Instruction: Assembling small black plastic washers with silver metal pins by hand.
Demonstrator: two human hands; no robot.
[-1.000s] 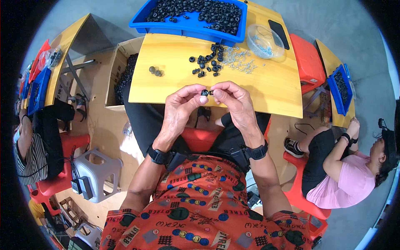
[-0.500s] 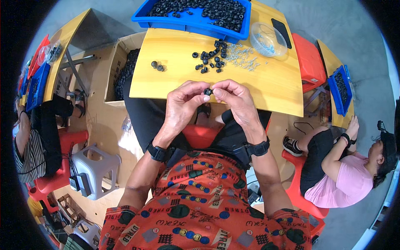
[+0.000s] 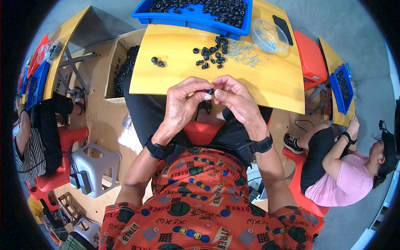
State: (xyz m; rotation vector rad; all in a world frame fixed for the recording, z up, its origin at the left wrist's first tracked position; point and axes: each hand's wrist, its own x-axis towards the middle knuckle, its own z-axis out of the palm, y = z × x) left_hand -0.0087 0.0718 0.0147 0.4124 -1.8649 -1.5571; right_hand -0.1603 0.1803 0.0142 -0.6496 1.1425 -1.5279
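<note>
table (image 3: 175, 75): smooth wood | rings (image 3: 210, 52): matt black rubber | bin (image 3: 196, 14): glossy plastic

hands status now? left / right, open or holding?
Left hand: closed, fingertips pinching a small black rubber ring.
Right hand: closed, fingertips pinching the same ring from the other side.
</note>
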